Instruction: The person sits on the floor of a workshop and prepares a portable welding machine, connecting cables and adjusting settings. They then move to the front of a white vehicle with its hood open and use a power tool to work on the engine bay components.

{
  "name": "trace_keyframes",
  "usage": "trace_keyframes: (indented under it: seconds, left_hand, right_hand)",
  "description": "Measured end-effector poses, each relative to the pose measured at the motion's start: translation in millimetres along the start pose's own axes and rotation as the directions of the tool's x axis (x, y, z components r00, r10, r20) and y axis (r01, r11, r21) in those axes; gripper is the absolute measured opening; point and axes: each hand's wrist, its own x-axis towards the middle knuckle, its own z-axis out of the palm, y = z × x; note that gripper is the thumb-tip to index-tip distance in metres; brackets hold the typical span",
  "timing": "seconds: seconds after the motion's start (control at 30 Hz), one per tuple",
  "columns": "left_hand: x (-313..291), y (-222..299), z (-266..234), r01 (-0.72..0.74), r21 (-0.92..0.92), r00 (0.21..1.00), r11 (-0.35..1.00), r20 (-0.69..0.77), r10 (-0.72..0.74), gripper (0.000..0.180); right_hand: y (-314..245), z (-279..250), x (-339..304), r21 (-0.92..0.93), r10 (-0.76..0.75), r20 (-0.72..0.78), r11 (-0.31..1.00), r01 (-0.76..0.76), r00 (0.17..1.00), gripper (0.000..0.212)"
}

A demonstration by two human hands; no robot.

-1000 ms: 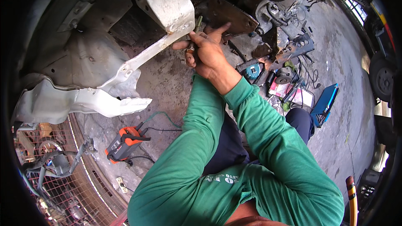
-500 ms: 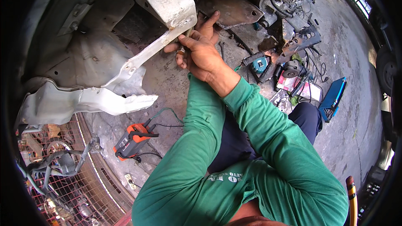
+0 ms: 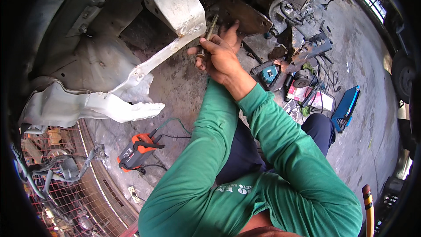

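Observation:
My right hand point(image 3: 223, 62) is closed, its thumb and fingers pinching a slim brass-coloured rod point(image 3: 213, 25) that looks like a long bolt. The rod points up and away, just right of a bare grey metal bracket point(image 3: 175, 6) on a vehicle body. Behind the right hand, my left hand point(image 3: 231, 36) is mostly hidden; its bent fingers show beyond the right knuckles, and what they grip is covered. My forearms cross close together at the wrists. A rusty brown metal plate point(image 3: 245, 16) lies just beyond the fingers.
An orange and black machine point(image 3: 137, 151) with cables sits on the floor at lower left, near a red wire grid point(image 3: 87, 180). To the right lie a teal power tool point(image 3: 268, 74), an angle grinder point(image 3: 302, 79), a perforated metal piece point(image 3: 313, 46) and a blue case point(image 3: 345, 109).
Both hands have shifted slightly right, away from the bracket. More of the brass-coloured rod now shows above the right thumb. The view has tilted a little.

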Motion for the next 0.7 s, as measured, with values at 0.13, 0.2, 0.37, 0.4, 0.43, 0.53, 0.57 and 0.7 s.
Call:
trace_keyframes:
  seconds: [0.13, 0.2, 0.37, 0.4, 0.43, 0.53, 0.57, 0.7]
  left_hand:
    - [4.9, -21.3, 18.6, 0.019, 0.008, 0.992, 1.000, -0.122, -0.017, 0.050]
    - [7.2, -26.2, 18.3, -0.102, 0.084, 0.989, 0.991, -0.095, 0.110, 0.055]
    - [-12.1, -31.8, 17.4, -0.081, 0.813, 0.958, 0.577, -0.096, 0.271, 0.058]
    - [-13.5, -28.9, 17.8, -0.080, 0.664, 0.969, 0.743, -0.123, 0.215, 0.058]
    - [-14.1, -26.3, 18.8, -0.065, 0.512, 0.977, 0.856, -0.142, 0.159, 0.058]
    - [-14.5, -21.0, 20.5, -0.012, 0.302, 0.986, 0.953, -0.153, 0.061, 0.058]
    - [-13.8, -20.0, 21.3, -0.003, 0.272, 0.988, 0.962, -0.150, 0.046, 0.058]
    - [-11.7, -15.5, 17.3, 0.012, 0.213, 0.990, 0.977, -0.143, 0.019, 0.058]
  right_hand:
    - [-2.0, -10.8, -1.6, -0.013, 0.026, -0.045, 1.000, -0.026, 0.999, 0.021]
    - [-4.9, -17.7, -0.6, -0.023, 0.024, -0.052, 0.999, -0.025, 0.998, 0.021]
    - [-22.1, -33.6, 22.4, 0.007, 0.005, -0.037, 1.000, -0.005, 0.999, 0.014]
    - [-27.3, -38.3, 30.5, 0.003, 0.010, -0.030, 1.000, -0.010, 1.000, 0.014]
    - [-32.1, -41.6, 36.9, -0.002, 0.014, -0.023, 1.000, -0.014, 1.000, 0.014]
    - [-40.9, -42.7, 44.2, -0.018, -0.047, -0.059, 0.999, 0.046, 0.997, 0.016]
    - [-43.1, -41.9, 45.1, -0.021, -0.063, -0.078, 0.998, 0.062, 0.995, 0.017]
    - [-25.6, -35.1, 48.0, -0.041, -0.100, -0.149, 0.995, 0.094, 0.984, 0.018]
